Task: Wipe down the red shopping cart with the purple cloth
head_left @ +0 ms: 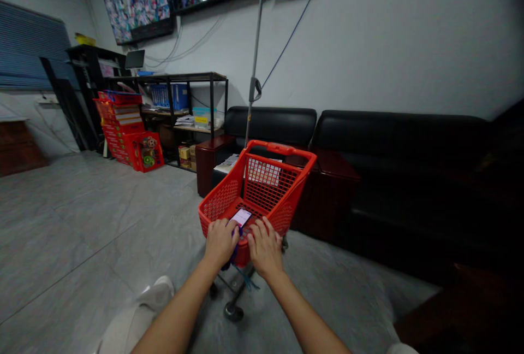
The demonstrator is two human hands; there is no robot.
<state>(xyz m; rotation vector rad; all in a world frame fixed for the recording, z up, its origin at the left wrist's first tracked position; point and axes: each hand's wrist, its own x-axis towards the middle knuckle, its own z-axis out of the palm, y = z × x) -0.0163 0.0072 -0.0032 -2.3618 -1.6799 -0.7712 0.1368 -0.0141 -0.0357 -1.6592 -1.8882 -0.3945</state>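
Red mesh cart [262, 190], phone [240, 217] inside; left hand [221, 242] and right hand [265, 247] grasp its near rim. Sofa [409, 179] close right; open floor [82, 223] left.

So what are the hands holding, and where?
Both hands, left hand and right hand, grip the near rim of the small red cart. A lit phone sits between them; which hand holds it cannot be told.
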